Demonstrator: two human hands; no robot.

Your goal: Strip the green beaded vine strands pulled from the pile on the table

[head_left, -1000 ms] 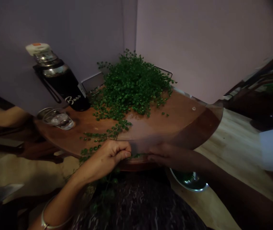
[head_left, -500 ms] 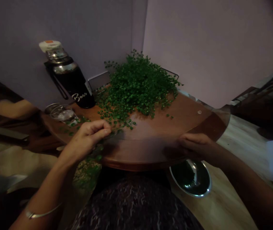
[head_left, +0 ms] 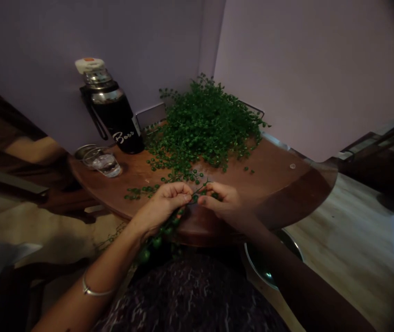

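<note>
My left hand [head_left: 165,207] and my right hand [head_left: 221,200] meet above the near edge of a round wooden table [head_left: 273,184] with a glass top. Their fingertips pinch a thin green stem [head_left: 197,196] with tiny round leaves. A leafy strand [head_left: 157,242] from it hangs over the edge towards my lap. Behind my hands, a large heap of the same trailing greens [head_left: 204,124] lies against the wall corner. A few loose sprigs [head_left: 140,191] lie on the table to the left of my left hand, which wears a thin bangle [head_left: 95,289].
A black steel flask [head_left: 112,110] and a water glass [head_left: 107,165] stand at the table's left. A steel bowl [head_left: 264,267] with greens sits on the floor below my right forearm. Dark furniture [head_left: 6,180] stands at left. Walls close off the far side.
My right hand has moved left from the table's right side to meet my left hand. My left hand has shifted right, and both now pinch the stem. The view has turned slightly.
</note>
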